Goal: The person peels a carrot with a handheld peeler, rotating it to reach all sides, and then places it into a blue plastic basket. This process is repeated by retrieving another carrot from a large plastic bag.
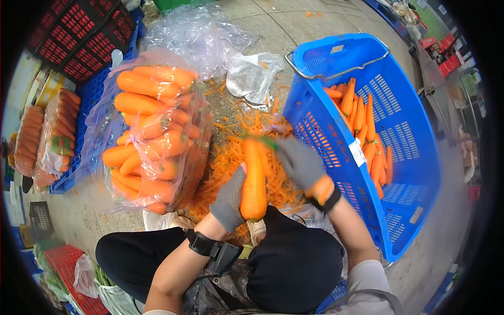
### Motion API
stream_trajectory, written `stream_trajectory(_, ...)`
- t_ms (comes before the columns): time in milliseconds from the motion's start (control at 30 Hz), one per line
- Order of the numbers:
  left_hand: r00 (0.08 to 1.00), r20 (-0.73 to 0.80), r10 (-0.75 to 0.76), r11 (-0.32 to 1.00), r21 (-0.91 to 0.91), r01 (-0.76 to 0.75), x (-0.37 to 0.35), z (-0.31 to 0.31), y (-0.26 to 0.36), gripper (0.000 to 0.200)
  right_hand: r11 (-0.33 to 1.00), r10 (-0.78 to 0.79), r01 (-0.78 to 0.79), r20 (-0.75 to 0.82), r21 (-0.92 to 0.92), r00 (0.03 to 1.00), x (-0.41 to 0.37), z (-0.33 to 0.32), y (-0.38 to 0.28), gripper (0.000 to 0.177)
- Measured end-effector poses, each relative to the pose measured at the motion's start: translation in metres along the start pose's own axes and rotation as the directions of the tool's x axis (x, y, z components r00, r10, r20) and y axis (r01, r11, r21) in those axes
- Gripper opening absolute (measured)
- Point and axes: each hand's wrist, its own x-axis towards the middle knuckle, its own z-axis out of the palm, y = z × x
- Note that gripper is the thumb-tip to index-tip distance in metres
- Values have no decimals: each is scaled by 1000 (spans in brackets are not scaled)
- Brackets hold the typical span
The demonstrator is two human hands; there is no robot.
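My left hand [229, 200], in a grey glove, is wrapped round a large orange carrot [254, 184] held upright in the view between my knees. A green-handled tool [261, 140], blurred by motion, lies across the carrot's far end. My right hand [300, 161], also gloved in grey, is closed on the tool's right side. Under both hands spreads a heap of orange peelings [220, 181]. To the left stands a clear plastic bag [202, 142] packed with carrots [139, 103]. Several carrots [360, 118] lie inside the blue basket [310, 113] on the right.
Black and red crates [79, 39] are stacked at the back left, near a blue pallet [79, 142] with bagged carrots [60, 131]. Loose clear plastic [197, 39] lies on the floor beyond the peelings. A red basket [65, 268] with greens sits at the lower left.
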Motion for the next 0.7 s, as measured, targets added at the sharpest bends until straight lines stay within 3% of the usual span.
stream_trajectory(33,1000,1,18,1000,-7,-18,-3,2,-3,47,1000,3,-3,-3,-3,1000,6,7,18,29)
stream_trajectory(100,1000,3,29,1000,8,-29,-6,5,2,48,977,196,-186,-105,102,975,15,20,47,29)
stream_trajectory(133,994,106,-14,998,-56,20,-5,2,11,49,980,181,-170,-107,106,978,15,12,34,29)
stream_trajectory(167,977,206,-51,990,-121,77,-6,-1,15,50,958,163,-145,-53,246,985,2,-5,7,30)
stream_trajectory(200,979,199,-41,989,-129,67,-1,-5,16,50,916,141,-129,-2,381,990,-10,-17,-14,31)
stream_trajectory(267,991,123,51,991,-131,-34,13,-12,15,52,940,-165,110,148,323,975,-29,-28,-30,27)
stream_trajectory(400,987,155,41,992,-128,-21,15,-9,10,53,948,-207,170,113,270,972,-47,-11,-35,29)
stream_trajectory(433,992,101,80,991,-116,-68,10,-3,11,52,948,-210,174,113,267,971,-44,-11,-34,29)
stream_trajectory(467,992,43,117,988,-103,-112,7,0,12,51,953,-200,162,129,256,971,-40,-11,-34,25)
stream_trajectory(533,989,86,123,988,-106,-114,4,-5,19,50,957,-188,149,141,249,972,-30,-4,-30,23)
stream_trajectory(567,983,134,127,988,-107,-113,3,-6,22,49,961,7,-30,82,276,997,-24,7,-23,23)
stream_trajectory(600,995,38,89,996,-6,-88,-4,0,20,48,927,207,-204,25,313,978,-16,16,-15,23)
stream_trajectory(633,996,38,84,996,-1,-84,-8,-1,13,48,926,212,-209,23,315,977,-7,20,-3,23)
stream_trajectory(700,971,241,-9,1000,11,6,-13,-3,3,49,991,131,-126,-165,39,978,13,20,22,24)
